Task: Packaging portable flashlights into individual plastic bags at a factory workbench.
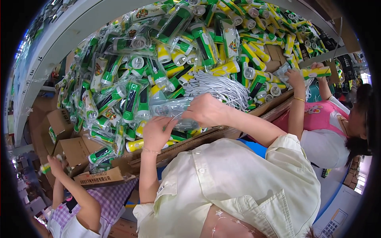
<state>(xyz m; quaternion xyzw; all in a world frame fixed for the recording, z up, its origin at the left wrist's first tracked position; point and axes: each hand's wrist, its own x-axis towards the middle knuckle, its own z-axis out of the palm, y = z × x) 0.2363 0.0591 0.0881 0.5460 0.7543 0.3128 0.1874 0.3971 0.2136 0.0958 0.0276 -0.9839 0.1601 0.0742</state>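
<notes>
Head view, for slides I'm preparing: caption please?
Left hand and right hand close together over green-and-yellow flashlights, near white cords.

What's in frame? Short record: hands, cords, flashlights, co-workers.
left hand: beside clear plastic bag; grip unclear
right hand: at bag's right side; grip unclear
cords: white bundle just beyond right hand
flashlights: bagged green-and-white flashlights, mostly left; loose yellow-and-green flashlights, mostly right
right co-worker: holding yellow-and-green flashlight
left co-worker: holding small greenish item, blurred

Left fingers point(170, 126) and right fingers point(190, 114) sit close together by a clear bag point(171, 108), near white cords point(216, 88) and flashlights point(131, 104)
</notes>
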